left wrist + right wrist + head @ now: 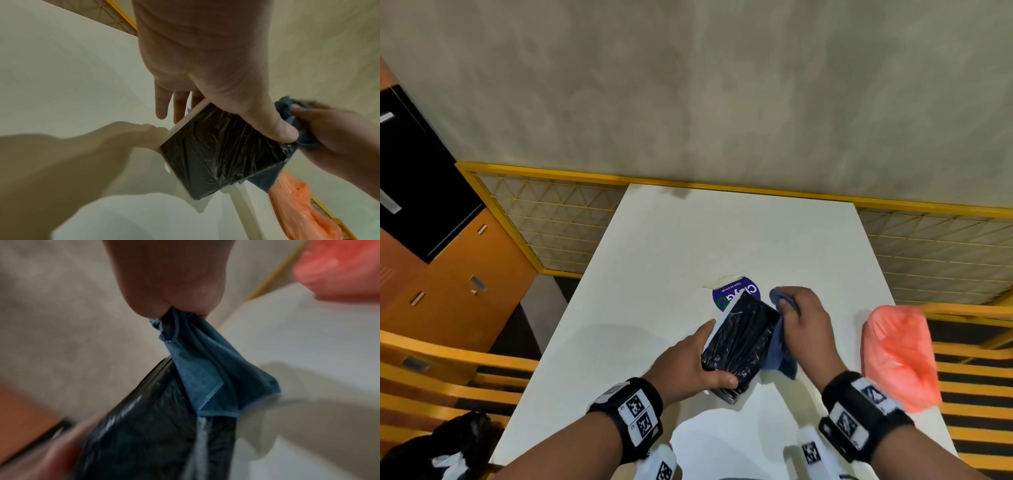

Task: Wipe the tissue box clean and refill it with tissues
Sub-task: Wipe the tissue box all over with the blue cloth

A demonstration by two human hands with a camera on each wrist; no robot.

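Left hand (688,359) grips the black, film-wrapped tissue box (739,342), tilted above the white table (654,246) near its 6 o'clock edge. Right hand (804,329), at the box's 3 o'clock, clutches a bunched blue cloth (779,356) against the box's side. An orange plastic bag (897,353) lies farther toward 3 o'clock.

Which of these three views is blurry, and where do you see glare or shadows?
Right wrist view: the most blurred, the blue cloth sharpest, the black box smeared. Left wrist view: mostly sharp; a broad hand shadow on the table, sheen on the box's wrinkled film. Head view: clear at centre, straight lines bowed at the edges, the orange bag slightly soft.
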